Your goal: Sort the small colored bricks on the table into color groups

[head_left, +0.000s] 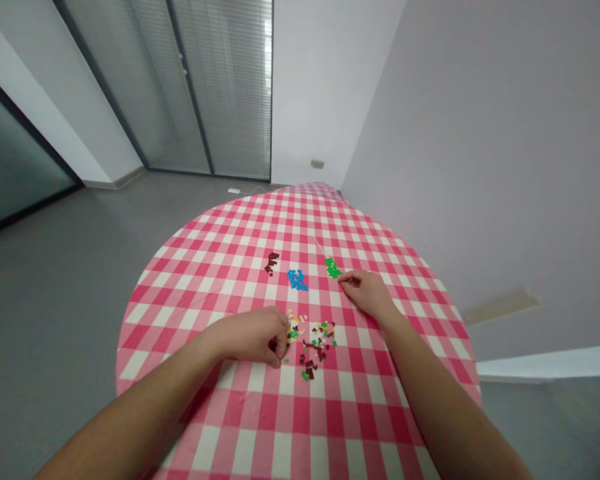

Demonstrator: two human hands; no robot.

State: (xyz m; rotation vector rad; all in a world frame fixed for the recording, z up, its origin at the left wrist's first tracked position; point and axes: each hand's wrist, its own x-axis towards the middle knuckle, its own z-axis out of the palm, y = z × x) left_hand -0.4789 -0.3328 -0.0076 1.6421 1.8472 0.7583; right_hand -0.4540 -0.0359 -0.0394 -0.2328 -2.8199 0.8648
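A table with a red-and-white checked cloth (pixel 260 413) carries small toy bricks. A mixed heap of bricks (pixel 314 343) in green, dark brown, yellow and white lies in the middle. Behind it sit a dark brown group (pixel 271 263), a blue group (pixel 297 279) and a green group (pixel 333 268). My left hand (pixel 255 335) rests at the left edge of the mixed heap, fingers curled in a pinch on something I cannot make out. My right hand (pixel 367 291) reaches to the green group, its fingertips pressed together right beside it; what they hold is too small to see.
The table stands close to a grey wall (pixel 480 167) on the right. Grey floor (pixel 55 300) lies to the left, with glass doors and blinds (pixel 205 87) at the back. A white cable and plug (pixel 235 191) lie on the floor beyond the table.
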